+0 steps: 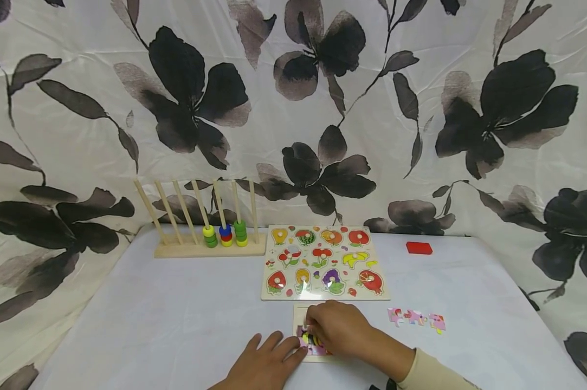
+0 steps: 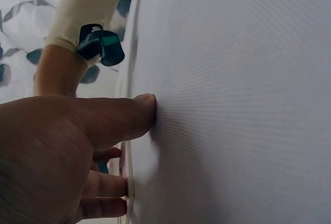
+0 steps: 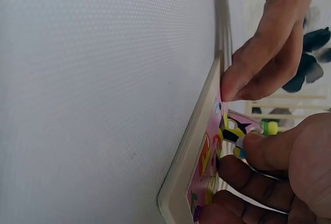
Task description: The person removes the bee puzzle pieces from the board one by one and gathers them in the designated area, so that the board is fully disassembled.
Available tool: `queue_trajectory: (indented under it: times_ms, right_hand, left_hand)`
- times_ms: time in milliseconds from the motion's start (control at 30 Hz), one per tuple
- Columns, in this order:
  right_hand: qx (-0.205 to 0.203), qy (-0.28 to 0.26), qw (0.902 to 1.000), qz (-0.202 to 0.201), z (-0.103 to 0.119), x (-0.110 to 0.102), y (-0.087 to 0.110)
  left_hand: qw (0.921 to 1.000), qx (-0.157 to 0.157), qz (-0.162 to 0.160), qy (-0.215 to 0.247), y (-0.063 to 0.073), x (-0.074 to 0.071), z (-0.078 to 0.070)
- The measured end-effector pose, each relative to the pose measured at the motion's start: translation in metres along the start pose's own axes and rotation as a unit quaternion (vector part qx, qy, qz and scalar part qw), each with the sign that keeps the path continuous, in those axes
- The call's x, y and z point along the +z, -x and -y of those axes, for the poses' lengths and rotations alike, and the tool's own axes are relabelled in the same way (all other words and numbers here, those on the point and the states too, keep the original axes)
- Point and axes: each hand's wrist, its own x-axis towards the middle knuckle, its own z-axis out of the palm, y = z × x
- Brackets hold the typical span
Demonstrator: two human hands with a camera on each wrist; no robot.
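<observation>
A small jigsaw puzzle board [image 1: 300, 310] with a pale wooden frame lies near the table's front, partly filled with pink bee-picture pieces. Over it, my right hand [image 1: 342, 331] pinches a puzzle piece [image 3: 247, 123] between thumb and fingers; in the right wrist view this piece stands tilted up from the board's surface. My left hand [image 1: 268, 362] lies at the board's left side with fingers extended, fingertips touching its edge. Its thumb reaches out over the white cloth in the left wrist view. Several loose pink puzzle pieces [image 1: 414, 317] lie to the right of the board.
Behind the small board is a larger fruit peg puzzle [image 1: 326, 262]. A wooden stacking rack [image 1: 210, 249] with upright rods and colored rings stands at the back left. One red rectangular block [image 1: 419, 248] lies at the back right. Floral fabric hangs behind the white-covered table [image 1: 176, 314].
</observation>
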Motion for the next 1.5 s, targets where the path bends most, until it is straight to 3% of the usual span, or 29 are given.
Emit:
queue_trajectory:
  times_ms: [667,933,1167,1500]
  right_hand:
    - [0.035,0.018,0.9991,-0.014,0.01,-0.002,0.001]
    - [0.055,0.003,0.9985,-0.001,0.014,-0.017,-0.005]
    - [0.07,-0.064,0.9954,0.014,0.005,-0.02,-0.003]
    - [0.068,-0.201,0.9771,0.009,-0.016,-0.023,0.01]
  left_hand:
    - [0.9998,0.006,-0.019,-0.008,-0.001,0.0,-0.004]
    - [0.9998,0.012,-0.015,0.003,0.0,-0.001,-0.001]
    - [0.9995,0.016,-0.026,0.003,0.001,0.001,-0.001]
    - [0.9998,0.007,-0.006,0.017,-0.001,0.001,0.001]
